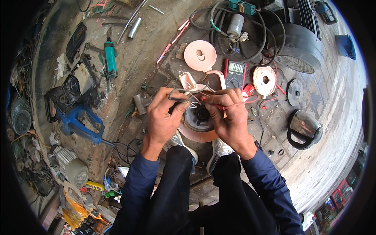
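My left hand (162, 115) is closed, thumb and fingers pinching a grey wire with a dark end (179, 99). My right hand (231, 115) pinches a red test probe (204, 98), whose red lead trails off to the right. Both hands meet above a round pink appliance body (199, 137) between my shoes, where pale wires rise from its dark, ring-shaped inside. Fingers hide the exact contact points. Just beyond the hands lies a red-rimmed multimeter (235, 74) with its display lit. A pink curved handle (217, 77) rests beside it.
A pink round cover (199, 55), pink base (264, 81), dark disc (295, 92) and steel kettle (303, 129) lie around. A large motor (299, 45) and coiled black cable (215, 27) stand beyond. Left are a blue power tool (84, 123), a green tool (110, 58) and a grey motor (70, 166).
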Demonstrator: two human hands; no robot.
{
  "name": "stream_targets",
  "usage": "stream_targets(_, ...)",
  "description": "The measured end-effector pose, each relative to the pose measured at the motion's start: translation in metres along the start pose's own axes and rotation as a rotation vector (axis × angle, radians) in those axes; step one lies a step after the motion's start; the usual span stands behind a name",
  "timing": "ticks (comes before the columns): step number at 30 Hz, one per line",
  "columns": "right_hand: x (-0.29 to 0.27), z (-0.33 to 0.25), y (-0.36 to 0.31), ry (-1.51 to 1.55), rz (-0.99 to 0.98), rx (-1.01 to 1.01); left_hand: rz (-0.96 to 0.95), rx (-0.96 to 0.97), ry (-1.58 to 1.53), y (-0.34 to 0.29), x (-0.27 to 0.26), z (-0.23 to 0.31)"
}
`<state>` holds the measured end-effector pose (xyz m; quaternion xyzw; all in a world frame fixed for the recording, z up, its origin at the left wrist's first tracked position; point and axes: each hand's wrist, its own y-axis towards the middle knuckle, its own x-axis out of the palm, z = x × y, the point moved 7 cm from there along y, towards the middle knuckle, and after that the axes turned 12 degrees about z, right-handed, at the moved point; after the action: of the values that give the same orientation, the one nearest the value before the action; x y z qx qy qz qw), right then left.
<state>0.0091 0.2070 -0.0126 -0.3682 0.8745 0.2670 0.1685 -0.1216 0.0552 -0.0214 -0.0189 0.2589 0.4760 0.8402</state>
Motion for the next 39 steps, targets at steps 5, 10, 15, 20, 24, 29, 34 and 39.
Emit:
stream_targets(5,-0.020,0.027,-0.004,0.434,0.203,0.513,-0.023,-0.019,0.032,0.007,-0.003,0.006)
stream_targets(10,-0.039,0.046,-0.003,0.883,0.316,0.929,-0.069,0.062,0.037,0.028,-0.007,0.029)
stream_targets(15,-0.049,0.019,0.011,0.955,0.172,0.825,-0.134,0.251,0.060,0.051,0.000,0.072)
stream_targets(20,-0.059,-0.007,0.006,0.802,0.126,0.801,-0.277,0.401,0.102,0.038,0.043,0.105)
stream_targets(24,-0.070,0.004,-0.005,0.709,0.170,0.841,-0.338,0.425,0.106,0.028,0.058,0.108)
stream_targets(29,-0.114,0.074,-0.012,0.665,0.357,0.913,-0.107,0.246,0.041,0.037,0.007,0.074)
stream_targets(34,-0.111,0.190,-0.034,0.941,0.321,1.166,0.115,-0.268,-0.005,0.014,-0.047,0.000)
stream_targets(39,-0.067,0.276,-0.084,1.029,0.465,1.378,0.125,-0.259,-0.018,-0.030,-0.049,-0.010)
